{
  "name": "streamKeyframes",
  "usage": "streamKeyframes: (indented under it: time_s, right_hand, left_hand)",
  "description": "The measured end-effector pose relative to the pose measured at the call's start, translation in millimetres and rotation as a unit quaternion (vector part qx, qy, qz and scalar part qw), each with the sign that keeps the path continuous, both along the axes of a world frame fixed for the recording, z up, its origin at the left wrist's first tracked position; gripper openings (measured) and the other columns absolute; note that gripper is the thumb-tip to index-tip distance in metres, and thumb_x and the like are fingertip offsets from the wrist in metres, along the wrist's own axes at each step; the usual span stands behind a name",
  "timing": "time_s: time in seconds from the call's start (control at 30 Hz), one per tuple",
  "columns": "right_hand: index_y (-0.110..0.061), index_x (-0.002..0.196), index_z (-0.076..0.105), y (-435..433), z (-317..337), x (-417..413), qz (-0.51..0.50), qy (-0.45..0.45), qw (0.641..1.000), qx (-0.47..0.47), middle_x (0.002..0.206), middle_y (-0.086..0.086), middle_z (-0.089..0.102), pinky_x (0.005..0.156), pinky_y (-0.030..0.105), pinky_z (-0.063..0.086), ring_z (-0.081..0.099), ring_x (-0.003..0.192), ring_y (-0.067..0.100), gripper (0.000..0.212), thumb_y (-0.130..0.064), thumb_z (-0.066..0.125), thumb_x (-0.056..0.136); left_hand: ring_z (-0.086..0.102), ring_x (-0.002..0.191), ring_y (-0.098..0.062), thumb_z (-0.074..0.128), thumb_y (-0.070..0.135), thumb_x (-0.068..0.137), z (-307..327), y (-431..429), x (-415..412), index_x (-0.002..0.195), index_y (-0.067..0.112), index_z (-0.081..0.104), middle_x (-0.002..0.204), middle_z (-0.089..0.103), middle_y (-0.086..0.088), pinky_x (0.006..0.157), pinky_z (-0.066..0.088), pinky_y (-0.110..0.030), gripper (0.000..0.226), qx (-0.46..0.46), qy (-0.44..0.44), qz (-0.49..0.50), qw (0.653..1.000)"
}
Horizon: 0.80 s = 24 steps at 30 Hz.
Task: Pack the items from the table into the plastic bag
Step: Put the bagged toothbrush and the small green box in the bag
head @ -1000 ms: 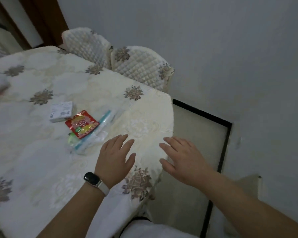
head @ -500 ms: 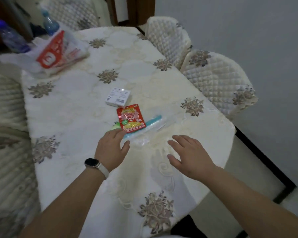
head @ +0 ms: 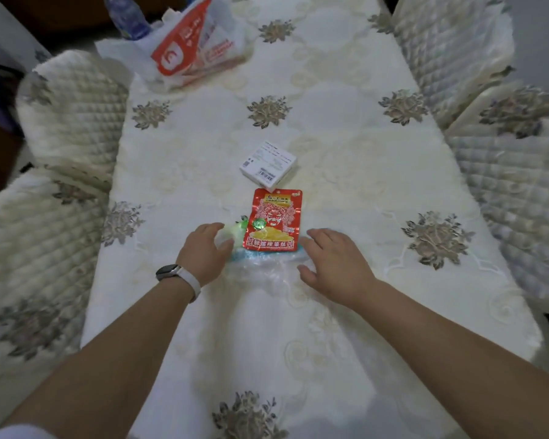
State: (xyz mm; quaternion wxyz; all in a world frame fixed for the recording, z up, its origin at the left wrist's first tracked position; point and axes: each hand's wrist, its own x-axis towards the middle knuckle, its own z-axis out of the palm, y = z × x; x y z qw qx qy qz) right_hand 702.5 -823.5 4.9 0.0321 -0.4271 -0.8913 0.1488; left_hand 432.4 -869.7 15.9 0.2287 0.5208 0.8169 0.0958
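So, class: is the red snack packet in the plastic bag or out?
Out: the red snack packet lies uncovered, overlapping the plastic bag at its blue zip edge.

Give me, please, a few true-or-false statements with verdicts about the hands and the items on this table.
1. The red foil snack packet overlaps the blue seal of the clear plastic zip bag. True.
2. The small white cardboard box is inside the clear bag. False: it lies on the tablecloth, beyond the packet.
3. The dark smartwatch is on the right wrist. False: it is on the left wrist.
4. The right hand is at the clear bag's right edge, fingers spread. True.
5. The red-and-white plastic carrier bag lies beside the left hand. False: it is at the tablecloth's far end.
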Motion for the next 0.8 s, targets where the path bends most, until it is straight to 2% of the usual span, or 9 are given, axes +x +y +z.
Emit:
streamKeyframes:
  time_s: [0.1,0.23,0.37,0.47,0.57,0.7,0.8]
  right_hand:
    - [-0.013,0.127,0.058,16,-13,-3,0.032,-0.025,0.999,-0.025,0.127,0.007,0.06,0.103,0.043,0.038,0.053,0.119,0.028,0.056,-0.046,0.061,0.081]
    - [-0.017,0.131,0.051,19,-25,-3,0.045,-0.057,0.996,-0.051,0.123,0.003,0.058,0.107,0.042,0.033,0.052,0.116,0.025,0.055,-0.044,0.057,0.083]
    - [-0.015,0.117,0.06,17,-28,4,0.049,-0.067,0.996,-0.035,0.104,0.004,0.06,0.086,0.04,0.043,0.057,0.097,0.027,0.037,-0.031,0.056,0.083]
    - [-0.016,0.112,0.06,17,-25,13,0.066,-0.062,0.995,-0.042,0.1,0.004,0.06,0.077,0.038,0.042,0.055,0.092,0.025,0.031,-0.029,0.056,0.084]
    - [-0.016,0.108,0.059,14,-23,24,0.078,-0.052,0.994,-0.055,0.098,0.003,0.059,0.072,0.036,0.038,0.054,0.089,0.024,0.026,-0.026,0.055,0.084]
    - [-0.014,0.103,0.059,6,-15,43,0.082,-0.068,0.992,-0.07,0.098,0.005,0.058,0.064,0.032,0.033,0.054,0.087,0.025,0.023,-0.025,0.053,0.084]
    - [-0.013,0.107,0.059,-4,-6,60,0.1,-0.08,0.988,-0.086,0.101,0.005,0.054,0.062,0.031,0.033,0.052,0.091,0.025,0.026,-0.025,0.052,0.085]
  left_hand:
    - [0.049,0.125,-0.03,0.055,0.033,0.094,-7,15,-1,0.139,0.01,0.047,0.139,0.052,-0.013,0.105,0.037,-0.039,0.051,-0.047,-0.017,0.018,0.999]
    - [0.056,0.113,-0.029,0.058,0.037,0.092,-12,28,5,0.138,0.012,0.05,0.128,0.058,-0.014,0.094,0.045,-0.037,0.053,-0.064,-0.022,0.034,0.997]
    - [0.06,0.082,-0.023,0.065,0.036,0.085,-13,28,16,0.112,0.013,0.066,0.1,0.06,-0.009,0.07,0.047,-0.03,0.036,-0.069,-0.028,0.052,0.996]
    - [0.062,0.075,-0.021,0.07,0.046,0.074,-14,26,26,0.094,0.017,0.067,0.094,0.061,-0.006,0.068,0.056,-0.034,0.035,-0.064,-0.027,0.083,0.994]
    - [0.059,0.073,-0.018,0.074,0.039,0.072,-13,24,40,0.084,0.016,0.061,0.088,0.056,-0.002,0.06,0.051,-0.03,0.03,-0.057,-0.044,0.122,0.99]
    - [0.055,0.077,-0.019,0.068,0.022,0.079,-11,12,57,0.095,0.015,0.056,0.085,0.059,0.0,0.062,0.044,-0.029,0.021,-0.021,-0.085,0.17,0.981]
    - [0.058,0.083,-0.017,0.067,0.02,0.085,-5,-1,68,0.116,0.017,0.06,0.096,0.062,0.0,0.074,0.047,-0.029,0.032,0.003,-0.136,0.208,0.969]
